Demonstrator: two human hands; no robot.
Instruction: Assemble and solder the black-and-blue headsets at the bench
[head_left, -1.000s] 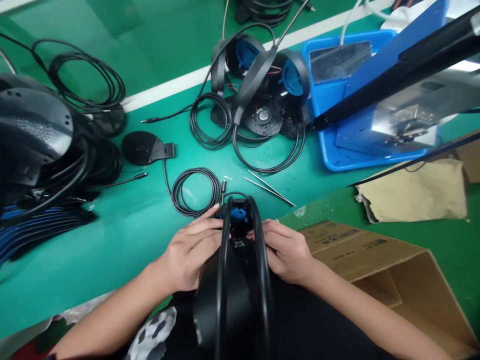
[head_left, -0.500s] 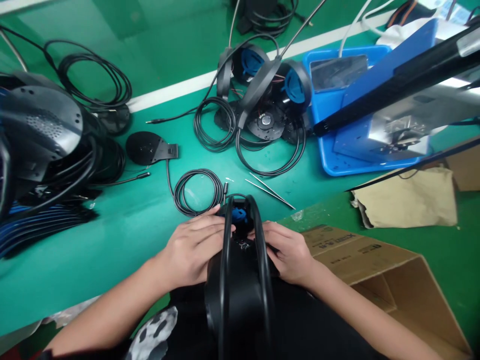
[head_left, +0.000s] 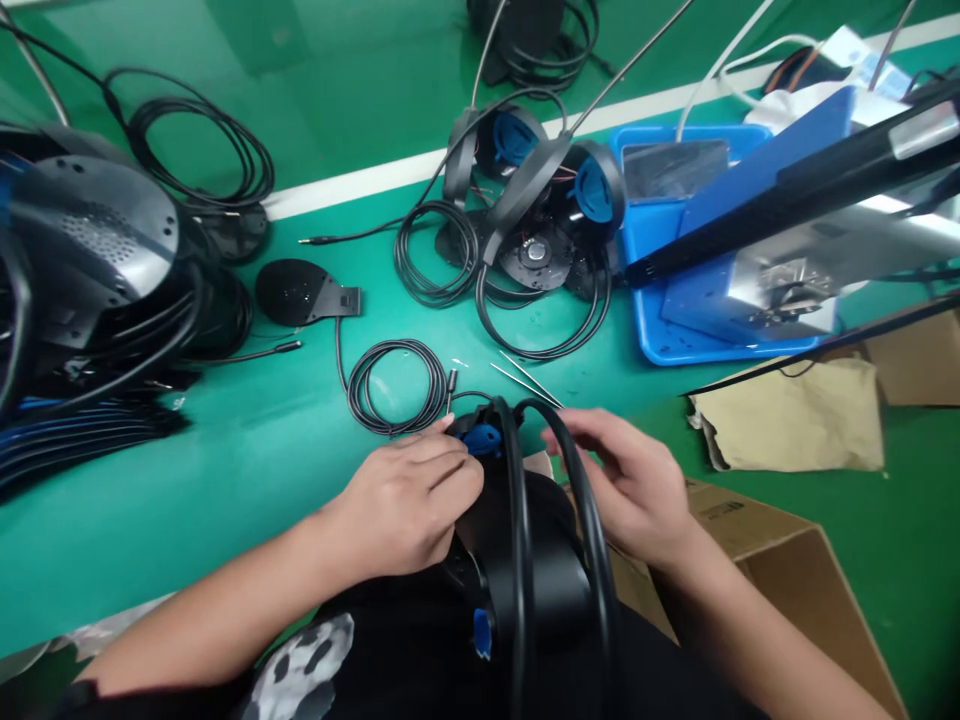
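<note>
Left hand (head_left: 401,505) grasps the black headset (head_left: 540,590) at its blue ear-cup part (head_left: 481,440); right hand (head_left: 622,490) is released, just beside the headband (head_left: 592,520).

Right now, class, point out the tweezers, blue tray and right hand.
tweezers (head_left: 525,386), head view, on the lower arm
blue tray (head_left: 664,350), head view, on the front rim
right hand (head_left: 634,490), head view, on its back

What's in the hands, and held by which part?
Left hand holds the headset by its ear cup, beside the blue insert. Right hand is at the headband; whether it grips cannot be told.
</note>
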